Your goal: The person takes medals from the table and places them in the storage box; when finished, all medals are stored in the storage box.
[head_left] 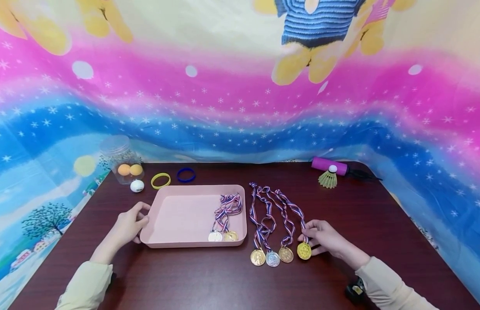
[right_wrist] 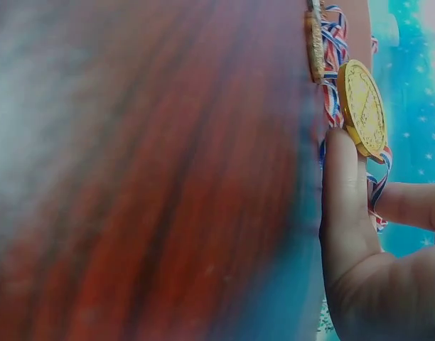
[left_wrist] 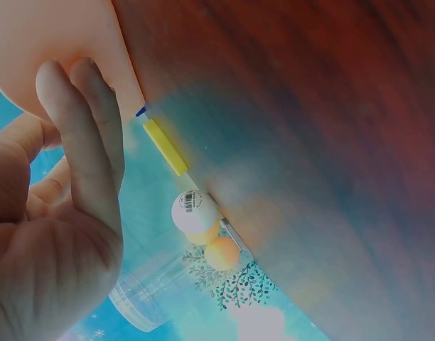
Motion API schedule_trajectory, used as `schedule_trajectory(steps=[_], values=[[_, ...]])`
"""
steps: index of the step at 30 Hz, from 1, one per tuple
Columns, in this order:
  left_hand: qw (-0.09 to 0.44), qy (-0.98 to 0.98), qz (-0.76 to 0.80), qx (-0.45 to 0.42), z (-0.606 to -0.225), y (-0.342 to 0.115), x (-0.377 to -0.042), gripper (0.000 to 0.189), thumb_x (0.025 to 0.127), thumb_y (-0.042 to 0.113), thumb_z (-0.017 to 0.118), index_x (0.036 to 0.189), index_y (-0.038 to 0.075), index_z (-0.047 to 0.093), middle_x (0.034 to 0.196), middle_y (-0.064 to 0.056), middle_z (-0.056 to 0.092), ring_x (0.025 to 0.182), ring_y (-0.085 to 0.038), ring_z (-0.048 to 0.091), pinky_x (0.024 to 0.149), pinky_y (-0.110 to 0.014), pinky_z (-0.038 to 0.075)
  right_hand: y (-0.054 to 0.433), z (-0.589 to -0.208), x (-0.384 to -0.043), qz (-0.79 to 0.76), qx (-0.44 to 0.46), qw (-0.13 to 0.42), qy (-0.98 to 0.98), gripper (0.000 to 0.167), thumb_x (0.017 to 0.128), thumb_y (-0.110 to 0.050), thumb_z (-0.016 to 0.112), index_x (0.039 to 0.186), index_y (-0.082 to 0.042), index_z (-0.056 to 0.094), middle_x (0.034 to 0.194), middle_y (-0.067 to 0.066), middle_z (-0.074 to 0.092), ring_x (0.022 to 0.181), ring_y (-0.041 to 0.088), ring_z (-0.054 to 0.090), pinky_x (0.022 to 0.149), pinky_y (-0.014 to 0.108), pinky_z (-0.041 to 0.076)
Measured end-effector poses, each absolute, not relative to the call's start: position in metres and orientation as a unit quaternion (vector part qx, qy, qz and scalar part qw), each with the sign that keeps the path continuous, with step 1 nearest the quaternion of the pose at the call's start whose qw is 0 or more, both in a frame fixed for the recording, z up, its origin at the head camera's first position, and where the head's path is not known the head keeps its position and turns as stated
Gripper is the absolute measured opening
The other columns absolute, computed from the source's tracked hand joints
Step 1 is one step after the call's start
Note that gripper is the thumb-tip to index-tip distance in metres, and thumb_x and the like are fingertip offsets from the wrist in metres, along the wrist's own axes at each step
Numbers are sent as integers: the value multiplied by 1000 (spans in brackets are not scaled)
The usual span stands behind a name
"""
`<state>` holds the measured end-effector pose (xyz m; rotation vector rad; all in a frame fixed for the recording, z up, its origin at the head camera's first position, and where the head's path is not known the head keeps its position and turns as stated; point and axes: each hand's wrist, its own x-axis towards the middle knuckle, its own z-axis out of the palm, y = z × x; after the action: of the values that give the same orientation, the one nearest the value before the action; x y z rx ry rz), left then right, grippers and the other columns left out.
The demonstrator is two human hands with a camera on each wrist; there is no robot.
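A right hand (head_left: 328, 241) pinches the gold medal (head_left: 304, 251) at the row's right end on the tabletop (head_left: 209, 280), while the left hand (head_left: 128, 227) curls its grip around the pink tray's (head_left: 181, 215) left rim

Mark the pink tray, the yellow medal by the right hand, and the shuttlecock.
pink tray (head_left: 185, 213): head view, bare floor of the tray.
yellow medal (head_left: 304, 251): head view, centre of the disc.
shuttlecock (head_left: 328, 179): head view, yellow feather skirt.

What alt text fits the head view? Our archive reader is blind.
A right hand pinches the ribbon of a gold medal, the rightmost of four on a dark table, while the left hand holds a pink tray containing two medals.
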<state>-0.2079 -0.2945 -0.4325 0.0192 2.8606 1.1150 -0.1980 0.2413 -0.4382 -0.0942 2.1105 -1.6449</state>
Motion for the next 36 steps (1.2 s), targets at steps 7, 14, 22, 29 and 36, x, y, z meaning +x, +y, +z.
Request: schedule_trajectory(steps=[7,14,22,29,36], values=[[41,930,365,2,-432,-294,-207,32,96,6,47,127,1,42,90,-18,63,53,-16,58,44,-33,55,241,-423,-207,-602,-14,222,767,25,99,-16,48,108,7,47,85,-2,68,63,8,63,55,29,58],[39,930,366,0,-432,-296,-208,32,96,6,46,127,1,42,90,-18,63,53,-17,58,43,-34,54,241,-401,-222,-620,-17,204,757,21,101,-16,45,107,4,46,85,-2,68,63,7,65,56,29,59],[38,929,367,4,-432,-294,-209,32,96,7,46,127,0,42,90,-18,63,52,-16,58,43,-34,54,232,-370,-236,-643,-46,193,740,14,102,-15,43,102,-1,46,83,-4,68,64,7,67,58,29,60],[34,930,367,4,-432,-293,-208,31,97,7,46,127,0,42,89,-18,63,52,-16,58,42,-33,54,211,-346,-242,-651,-83,190,730,16,102,-14,42,104,1,45,84,-4,68,64,7,66,58,28,60],[29,930,366,5,-432,-294,-207,31,97,7,46,127,0,43,89,-18,63,53,-16,59,42,-33,54,177,-329,-239,-643,-120,183,734,11,101,-13,44,101,-2,46,83,-5,69,60,6,63,54,27,58]])
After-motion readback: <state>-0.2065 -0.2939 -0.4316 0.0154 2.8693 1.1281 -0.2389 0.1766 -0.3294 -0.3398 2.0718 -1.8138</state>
